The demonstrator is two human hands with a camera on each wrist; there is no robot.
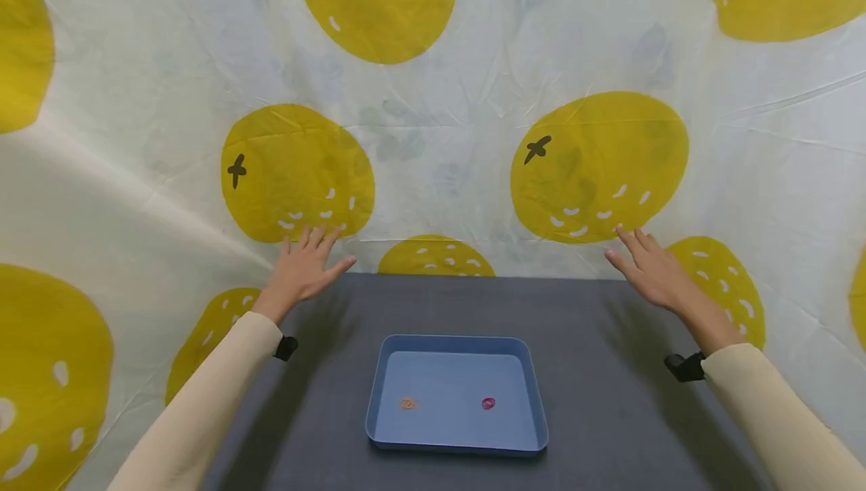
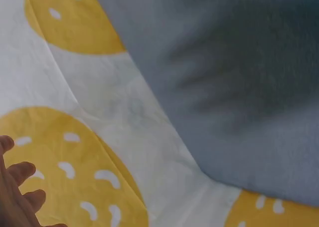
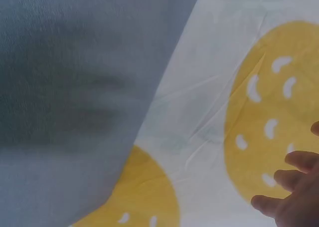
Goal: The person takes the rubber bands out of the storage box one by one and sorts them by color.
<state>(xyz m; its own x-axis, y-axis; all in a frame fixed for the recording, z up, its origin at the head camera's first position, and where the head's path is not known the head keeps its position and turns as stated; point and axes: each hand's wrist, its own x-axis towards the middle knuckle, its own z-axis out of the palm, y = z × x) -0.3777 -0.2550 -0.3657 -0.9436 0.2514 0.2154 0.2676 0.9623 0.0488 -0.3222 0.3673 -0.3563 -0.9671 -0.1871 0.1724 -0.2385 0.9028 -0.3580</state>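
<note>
Left hand [image 1: 303,269] was held up over the far left of the counter [image 1: 595,416], well apart from the tray [image 1: 446,378]; right hand [image 1: 652,273] was likewise raised at the far right. Fingers of both were spread, thumbs angled inward. In the left wrist view the left hand was cut by the left edge, its fingers only partly in frame; in the right wrist view the right hand was cropped at the right edge in the same way. Near edge of the counter lay out of frame, and both sleeves [image 1: 203,408] ran off the bottom. Black straps [image 1: 685,367] showed at the wrists, partly covered by the cuffs. Tray sat on the counter between the arms, nearer the wearer: blue, shallow, rectangular, with rounded corners, a low raised rim and a smooth floor. Inside, toward its near side, lay orange loops [image 1: 408,404] at left and red loops [image 1: 489,404] at right, well apart; both thin, coiled in small tangles, too small to count strands or settle the material. Counter was dark grey and matte, finely grained close up, with blurred hand shadows across it. Behind hung a white sheet [image 1: 473,85], creased and faintly shiny, printed with rounded yellow shapes bearing white dashes, several cut off by the frame; fainter grey marks on it were hard to make out.
</note>
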